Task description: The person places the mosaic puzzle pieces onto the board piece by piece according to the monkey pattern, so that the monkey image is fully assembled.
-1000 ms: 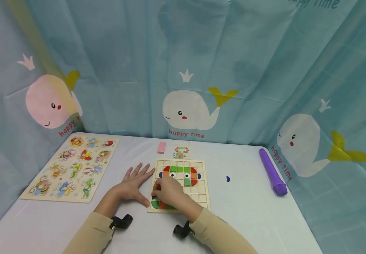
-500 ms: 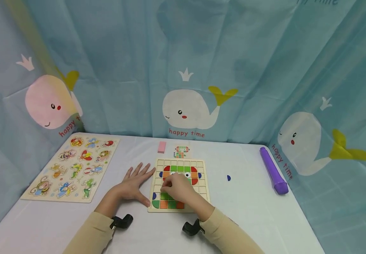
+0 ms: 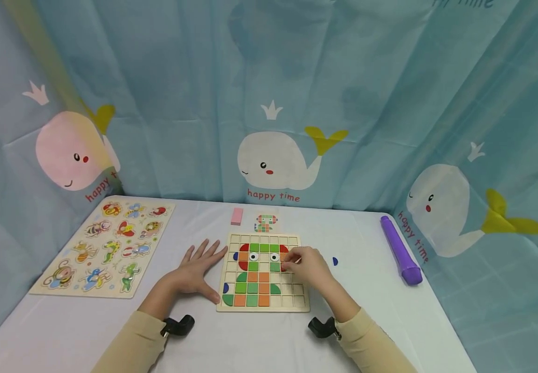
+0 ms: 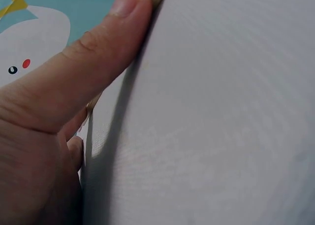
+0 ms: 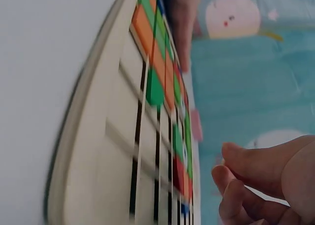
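Observation:
A square wooden grid board [image 3: 297, 302] lies on the white table, holding coloured tiles in an animal-like picture. My left hand [image 3: 193, 274] rests on the table at its left side, fingers spread, thumb and forefinger touching the edge. In the left wrist view the thumb [image 4: 93, 57] reaches to the board. My right hand [image 3: 312, 267] hovers over the board's right side, thumb and forefinger tips together; no tile shows between them in the right wrist view. It hides the tiles behind it. A loose blue half-circle tile [image 3: 335, 261] lies right of the board. A blue half-circle [image 3: 226, 288] sits in the left column.
Behind the board lie a picture card [image 3: 266, 224] and a pink block [image 3: 237, 216]. An insect puzzle board [image 3: 75, 291] fills the table's left. A long purple object [image 3: 400, 253] with a thicker end lies far right. A whale-print curtain [image 3: 180, 129] hangs behind.
My right hand has moved from the board's lower left to its right side, uncovering the blue half-circle and the lower tiles. My left hand has stayed in place.

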Demonstrator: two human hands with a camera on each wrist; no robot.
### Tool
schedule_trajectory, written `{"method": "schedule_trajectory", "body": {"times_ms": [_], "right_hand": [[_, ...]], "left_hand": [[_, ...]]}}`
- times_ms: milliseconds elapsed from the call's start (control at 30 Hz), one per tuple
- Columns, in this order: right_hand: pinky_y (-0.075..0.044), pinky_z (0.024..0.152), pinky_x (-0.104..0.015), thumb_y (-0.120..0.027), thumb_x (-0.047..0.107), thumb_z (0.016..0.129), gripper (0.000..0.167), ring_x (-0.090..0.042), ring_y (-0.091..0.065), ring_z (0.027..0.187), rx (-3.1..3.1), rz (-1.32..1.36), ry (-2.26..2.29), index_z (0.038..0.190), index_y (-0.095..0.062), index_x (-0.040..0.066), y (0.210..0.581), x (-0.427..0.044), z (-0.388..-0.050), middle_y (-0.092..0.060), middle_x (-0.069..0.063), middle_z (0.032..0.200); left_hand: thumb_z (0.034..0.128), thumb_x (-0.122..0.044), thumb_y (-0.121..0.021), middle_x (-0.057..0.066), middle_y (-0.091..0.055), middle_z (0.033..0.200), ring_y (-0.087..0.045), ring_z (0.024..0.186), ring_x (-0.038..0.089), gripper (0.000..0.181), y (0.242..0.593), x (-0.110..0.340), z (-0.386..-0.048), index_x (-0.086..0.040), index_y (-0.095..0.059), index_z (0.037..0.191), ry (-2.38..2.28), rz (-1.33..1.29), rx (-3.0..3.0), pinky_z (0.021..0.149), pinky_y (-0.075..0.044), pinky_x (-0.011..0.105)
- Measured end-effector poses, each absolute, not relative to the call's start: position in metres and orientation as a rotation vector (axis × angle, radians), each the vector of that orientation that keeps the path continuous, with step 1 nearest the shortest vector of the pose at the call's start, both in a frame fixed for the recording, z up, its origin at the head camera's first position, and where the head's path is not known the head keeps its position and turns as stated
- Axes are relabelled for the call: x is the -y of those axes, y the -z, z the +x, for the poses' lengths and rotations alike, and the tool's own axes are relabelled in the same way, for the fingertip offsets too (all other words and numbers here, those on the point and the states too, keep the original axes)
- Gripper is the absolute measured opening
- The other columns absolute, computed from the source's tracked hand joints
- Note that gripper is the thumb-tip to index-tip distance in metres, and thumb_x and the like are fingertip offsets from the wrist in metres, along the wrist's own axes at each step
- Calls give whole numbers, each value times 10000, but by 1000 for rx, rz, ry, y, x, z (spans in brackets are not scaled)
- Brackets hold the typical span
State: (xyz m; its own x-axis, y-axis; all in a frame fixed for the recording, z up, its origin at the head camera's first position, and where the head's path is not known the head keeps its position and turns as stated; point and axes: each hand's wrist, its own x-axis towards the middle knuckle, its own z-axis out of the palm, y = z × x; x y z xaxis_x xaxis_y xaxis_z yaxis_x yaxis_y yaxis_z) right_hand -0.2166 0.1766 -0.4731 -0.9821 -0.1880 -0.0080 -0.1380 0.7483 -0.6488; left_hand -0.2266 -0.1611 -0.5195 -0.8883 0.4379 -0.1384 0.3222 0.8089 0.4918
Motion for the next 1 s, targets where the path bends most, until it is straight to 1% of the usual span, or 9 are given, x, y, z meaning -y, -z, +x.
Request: {"method": "schedule_trajectory", "body": {"times_ms": [200, 267, 400, 500, 600, 700, 767, 867, 1000], "right_hand": [[-491, 610, -267, -793, 194, 879, 57, -135, -585, 755, -2904, -97, 1062, 896, -744, 170, 479, -212, -221, -683, 49, 829], [-497, 624, -277, -794, 186, 877, 76, -141, -594, 770, -2911, -61, 1053, 932, -754, 152, 481, -222, -222, -701, 33, 860], [-547, 697, -350, -793, 168, 876, 192, -184, -643, 848, -2976, -21, 972, 1054, -763, 105, 485, -243, -225, -739, -41, 1007], [-564, 781, -438, -796, 152, 869, 274, -247, -660, 925, -3049, 2, 868, 1122, -748, 59, 489, -258, -226, -716, -109, 1083], [-555, 802, -474, -793, 141, 870, 274, -265, -654, 903, -3091, 10, 775, 1108, -733, 18, 494, -269, -227, -701, -127, 1009], [-548, 757, -444, -776, 122, 881, 181, -225, -640, 820, -3077, 26, 764, 1018, -725, 14, 497, -276, -228, -697, -85, 887], [-543, 726, -419, -764, 104, 887, 119, -205, -634, 777, -3058, 35, 767, 960, -717, 23, 497, -277, -229, -693, -61, 836], [-535, 705, -400, -743, 91, 898, 86, -198, -621, 759, -3013, 51, 734, 932, -697, 27, 494, -277, -229, -681, -60, 825], [-544, 711, -410, -701, 87, 924, 108, -216, -619, 782, -2960, 36, 640, 988, -682, 2, 486, -273, -226, -681, -92, 872]], "left_hand": [[459, -710, -892, 101, -110, 1708, 53, 1562, 407, 1402, 519, 162, -226, -222, -267, 1615, -688, 581, -2745, 1214, 63, 661], [460, -709, -892, 104, -112, 1707, 51, 1562, 410, 1400, 519, 162, -226, -217, -270, 1614, -685, 580, -2747, 1213, 62, 663], [464, -706, -893, 111, -118, 1705, 45, 1560, 415, 1395, 518, 163, -225, -209, -276, 1612, -684, 584, -2751, 1211, 57, 667], [462, -707, -893, 110, -122, 1705, 42, 1561, 414, 1395, 518, 163, -224, -209, -279, 1612, -689, 585, -2753, 1213, 57, 664], [457, -704, -896, 112, -128, 1704, 39, 1560, 416, 1396, 518, 163, -224, -210, -283, 1610, -699, 584, -2754, 1213, 57, 663], [452, -706, -895, 112, -128, 1704, 40, 1561, 414, 1400, 519, 163, -224, -212, -283, 1610, -698, 583, -2755, 1214, 58, 662], [456, -707, -895, 115, -126, 1704, 40, 1560, 418, 1399, 520, 163, -224, -209, -282, 1611, -699, 587, -2752, 1212, 57, 666], [464, -714, -889, 111, -118, 1705, 47, 1560, 415, 1396, 520, 162, -225, -211, -274, 1613, -691, 588, -2749, 1212, 61, 664], [469, -716, -886, 104, -114, 1707, 50, 1562, 410, 1392, 520, 161, -225, -216, -273, 1613, -692, 586, -2749, 1214, 66, 660]]}}
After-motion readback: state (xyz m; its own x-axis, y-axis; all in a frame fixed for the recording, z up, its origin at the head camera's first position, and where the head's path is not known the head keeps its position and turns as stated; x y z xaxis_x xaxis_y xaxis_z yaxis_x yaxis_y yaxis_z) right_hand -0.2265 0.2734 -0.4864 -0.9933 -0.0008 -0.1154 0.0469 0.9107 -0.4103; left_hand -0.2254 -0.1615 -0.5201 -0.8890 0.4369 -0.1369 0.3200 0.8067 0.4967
